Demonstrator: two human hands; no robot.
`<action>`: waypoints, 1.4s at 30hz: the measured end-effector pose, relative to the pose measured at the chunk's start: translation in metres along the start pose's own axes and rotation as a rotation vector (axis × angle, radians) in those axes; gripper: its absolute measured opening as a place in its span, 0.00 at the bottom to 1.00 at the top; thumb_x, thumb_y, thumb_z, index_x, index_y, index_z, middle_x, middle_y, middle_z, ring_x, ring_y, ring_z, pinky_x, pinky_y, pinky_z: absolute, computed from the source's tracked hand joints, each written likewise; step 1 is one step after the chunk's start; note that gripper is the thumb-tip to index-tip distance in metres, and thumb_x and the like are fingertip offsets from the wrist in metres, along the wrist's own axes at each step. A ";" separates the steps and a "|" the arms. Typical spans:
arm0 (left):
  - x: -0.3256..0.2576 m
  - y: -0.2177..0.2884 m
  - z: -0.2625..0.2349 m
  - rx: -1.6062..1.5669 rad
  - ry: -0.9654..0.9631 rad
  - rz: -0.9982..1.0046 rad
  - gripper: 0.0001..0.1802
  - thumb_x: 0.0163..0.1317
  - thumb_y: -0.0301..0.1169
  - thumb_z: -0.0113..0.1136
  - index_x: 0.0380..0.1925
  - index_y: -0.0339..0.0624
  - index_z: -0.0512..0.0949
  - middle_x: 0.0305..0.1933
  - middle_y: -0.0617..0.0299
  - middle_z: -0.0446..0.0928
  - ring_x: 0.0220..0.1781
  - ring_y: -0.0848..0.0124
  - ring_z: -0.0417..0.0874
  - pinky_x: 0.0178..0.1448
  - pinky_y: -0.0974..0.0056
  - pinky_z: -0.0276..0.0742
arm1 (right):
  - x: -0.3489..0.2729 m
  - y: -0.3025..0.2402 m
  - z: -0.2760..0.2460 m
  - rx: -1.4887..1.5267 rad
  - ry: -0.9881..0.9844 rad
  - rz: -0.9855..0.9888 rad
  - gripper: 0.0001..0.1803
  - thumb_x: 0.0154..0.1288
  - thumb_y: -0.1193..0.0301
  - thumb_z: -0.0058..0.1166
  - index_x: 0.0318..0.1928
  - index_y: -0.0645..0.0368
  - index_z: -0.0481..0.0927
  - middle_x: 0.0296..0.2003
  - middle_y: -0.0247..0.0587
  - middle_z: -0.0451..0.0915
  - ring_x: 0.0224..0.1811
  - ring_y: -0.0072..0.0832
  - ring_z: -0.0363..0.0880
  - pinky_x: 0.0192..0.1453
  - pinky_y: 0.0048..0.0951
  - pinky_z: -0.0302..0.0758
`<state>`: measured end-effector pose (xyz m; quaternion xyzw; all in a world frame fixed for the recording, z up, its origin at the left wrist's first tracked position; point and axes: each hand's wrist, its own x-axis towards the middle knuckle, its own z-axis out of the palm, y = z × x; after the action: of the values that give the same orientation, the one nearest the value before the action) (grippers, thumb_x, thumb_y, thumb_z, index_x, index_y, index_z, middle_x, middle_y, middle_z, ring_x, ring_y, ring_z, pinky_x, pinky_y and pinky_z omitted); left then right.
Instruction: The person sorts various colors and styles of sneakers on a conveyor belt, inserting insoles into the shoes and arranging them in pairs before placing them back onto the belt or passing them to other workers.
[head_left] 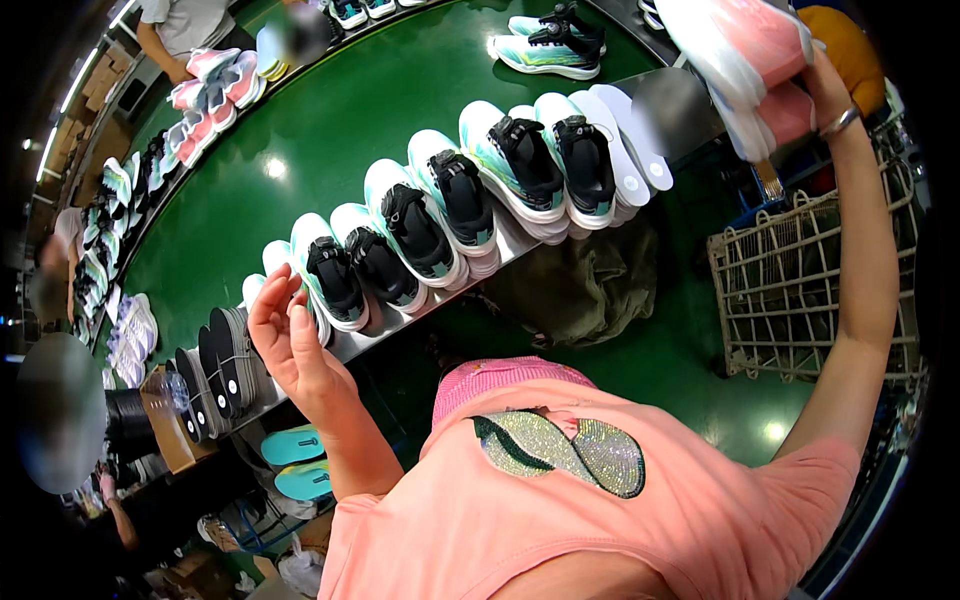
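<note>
Raised at the far right, my right hand (826,92) grips a pair of pink and white sneakers (752,62), stacked against each other. My left hand (292,335) is in front of the near end of a shoe row, its fingers loosely bent and apart, holding nothing. Beside it stands a mint and white sneaker with a black collar (330,272). More of the same sneakers (450,190) run along the metal edge up to the right. Whether my left fingers touch a shoe cannot be made out.
White insoles (622,140) lie at the row's right end, and bundled dark insoles (225,360) at its left. A green belt (270,210) carries more sneakers (550,45). A wire cart (800,280) stands at right. Co-workers (190,25) are across the belt.
</note>
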<state>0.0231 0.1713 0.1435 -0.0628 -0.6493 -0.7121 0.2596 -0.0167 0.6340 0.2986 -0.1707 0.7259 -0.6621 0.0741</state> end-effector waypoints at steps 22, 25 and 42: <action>0.080 -0.039 -0.027 0.070 0.024 -0.094 0.13 0.58 0.25 0.41 0.44 0.34 0.65 0.45 0.56 0.68 0.46 0.71 0.68 0.54 0.67 0.61 | 0.206 0.074 0.079 -1.136 0.129 0.073 0.18 0.46 0.57 0.47 0.23 0.61 0.78 0.22 0.52 0.75 0.28 0.42 0.75 0.35 0.36 0.70; 0.100 -0.046 -0.033 0.082 -0.009 -0.122 0.12 0.58 0.24 0.43 0.43 0.35 0.66 0.44 0.58 0.69 0.45 0.72 0.69 0.53 0.68 0.61 | 0.236 0.100 0.075 -1.105 0.055 0.178 0.19 0.47 0.56 0.47 0.22 0.60 0.78 0.18 0.48 0.75 0.22 0.37 0.75 0.28 0.36 0.70; 0.137 -0.096 -0.084 0.037 0.069 -0.289 0.12 0.55 0.26 0.50 0.40 0.36 0.68 0.41 0.60 0.71 0.43 0.72 0.70 0.51 0.68 0.62 | 0.368 0.179 0.155 -0.799 -0.057 0.432 0.16 0.43 0.63 0.52 0.25 0.66 0.79 0.19 0.44 0.76 0.21 0.27 0.73 0.30 0.28 0.69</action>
<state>-0.1165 0.0535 0.1037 0.0605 -0.6555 -0.7316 0.1776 -0.3343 0.3737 0.1483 -0.0487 0.9412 -0.2943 0.1586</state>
